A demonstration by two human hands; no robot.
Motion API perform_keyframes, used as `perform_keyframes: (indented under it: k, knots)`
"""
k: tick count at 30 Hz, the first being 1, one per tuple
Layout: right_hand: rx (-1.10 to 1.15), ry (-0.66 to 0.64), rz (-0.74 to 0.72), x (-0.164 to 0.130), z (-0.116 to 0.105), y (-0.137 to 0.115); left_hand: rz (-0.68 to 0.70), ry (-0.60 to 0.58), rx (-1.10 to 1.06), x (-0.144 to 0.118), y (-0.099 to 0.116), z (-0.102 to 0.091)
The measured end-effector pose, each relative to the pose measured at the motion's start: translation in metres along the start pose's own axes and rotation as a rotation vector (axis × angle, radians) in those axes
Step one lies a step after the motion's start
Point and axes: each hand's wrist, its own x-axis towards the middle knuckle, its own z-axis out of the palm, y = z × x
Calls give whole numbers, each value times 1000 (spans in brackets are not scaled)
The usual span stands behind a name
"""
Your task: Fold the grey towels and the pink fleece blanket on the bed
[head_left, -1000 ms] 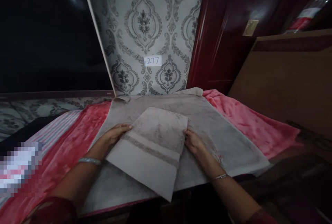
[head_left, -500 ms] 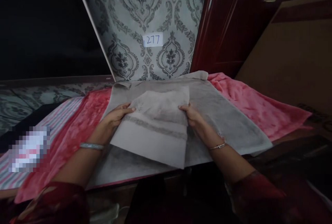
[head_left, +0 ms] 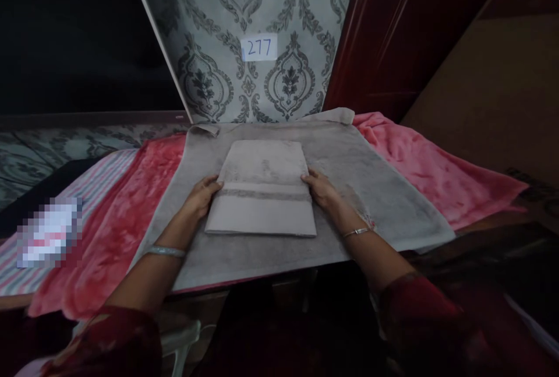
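Observation:
A folded light-grey cloth [head_left: 264,164], roughly rectangular with a darker band across its middle, lies in front of me on a larger grey cloth [head_left: 362,173]. My left hand [head_left: 203,196] grips its left edge, the thumb at the band and the other fingers partly hidden. On the opposite edge my right hand [head_left: 321,186] holds it the same way, thumb on the edge. Whether the cloth's underside rests fully on the grey cloth I cannot tell.
Red plush fabric [head_left: 148,173] and pink plush fabric [head_left: 428,161] stick out at both sides. A striped cloth [head_left: 98,182] lies far left, below a dark screen [head_left: 87,33]. A large cardboard box [head_left: 502,80] stands right. A paper marked 277 [head_left: 259,47] is on the wall.
The folded cloth, tilted and bulging before, now looks flatter and squarer to me. Both hands keep hold of its side edges. The view has tipped slightly downward.

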Motion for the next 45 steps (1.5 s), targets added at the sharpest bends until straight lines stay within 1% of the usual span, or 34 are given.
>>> perform_keyframes:
  k: [1,2,4,5,6,7,8,10,11,12,14,16,21,26,28,29,31,32,34,36,38,40,42,45]
  knots:
    - [8,-13,-16,-8,-4,3,45,27,55,-4,-2,-1]
    - [11,-24,-28,-17,-8,6,125,58,148,-9,-3,-2]
    - [-8,-28,-43,-34,-13,11,387,98,428,-22,-4,2]
    - [-31,-22,-50,-42,-14,13,537,74,582,-30,-5,6]
    - [-56,-18,-60,-49,-15,14,669,1,718,-38,-6,11]
    - [-79,-19,-74,-56,-14,16,772,-118,832,-47,-7,17]
    - [-99,-26,-92,-61,-14,17,841,-270,921,-55,-10,24]
    - [-128,-41,-120,-67,-12,19,912,-562,1038,-68,-16,39]
    - [-137,-40,-122,-68,-12,20,937,-652,1072,-71,-20,45]
    - [-140,-38,-115,-68,-12,20,959,-698,1093,-73,-24,50]
    - [-125,-36,-91,-66,-13,20,984,-700,1114,-74,-30,56]
    - [-92,-44,-74,-64,-15,20,968,-690,1110,-72,-32,58]
    - [-51,-62,-79,-65,-16,22,844,-711,1003,-71,-19,57]
    - [-164,19,-166,-70,-12,28,783,-691,917,-70,-11,62]
    - [-248,63,-250,-75,-9,29,752,-680,874,-68,-9,64]
    - [-300,90,-316,-79,-8,29,730,-674,848,-67,-9,65]
    - [-422,135,-480,-87,-6,27,673,-662,796,-65,-8,67]
    - [-485,137,-560,-91,-6,27,644,-653,775,-64,-8,67]
    - [-604,91,-676,-98,-4,27,599,-630,736,-62,-8,66]
    - [-702,25,-732,-103,-3,27,581,-613,709,-60,-10,65]
    - [-770,-13,-746,-105,-2,28,598,-606,693,-60,-11,65]
    - [-797,-24,-741,-106,-2,29,646,-609,714,-63,-13,65]
    - [-773,-20,-733,-106,-2,29,720,-626,776,-68,-15,65]
    - [-676,10,-693,-102,-4,28,828,-636,921,-80,-21,64]
